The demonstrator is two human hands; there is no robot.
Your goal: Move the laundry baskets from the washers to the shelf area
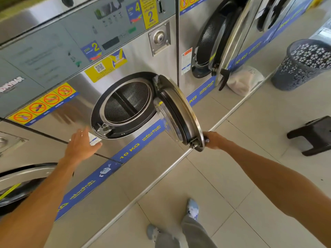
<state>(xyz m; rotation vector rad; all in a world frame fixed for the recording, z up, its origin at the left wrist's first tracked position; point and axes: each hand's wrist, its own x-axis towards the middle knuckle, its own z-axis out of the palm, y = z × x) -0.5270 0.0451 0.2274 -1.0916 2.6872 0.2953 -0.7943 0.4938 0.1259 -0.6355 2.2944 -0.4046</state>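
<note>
A steel front-loading washer (pixel 125 104) faces me with its round door (pixel 180 113) swung open to the right and an empty drum. My right hand (pixel 215 140) is closed on the door's handle at its outer edge. My left hand (pixel 82 145) hovers with fingers spread in front of the washer's panel, just left of the drum opening, holding nothing. A dark grey perforated laundry basket (pixel 300 65) stands empty on the floor at the far right, well beyond either hand.
A second washer (pixel 211 42) to the right also has its door open, with a white bag (pixel 243 81) on the floor below it. A black plastic stool (pixel 313 135) stands at the right. Another washer door (pixel 21 179) shows at lower left. Tiled floor lies underfoot.
</note>
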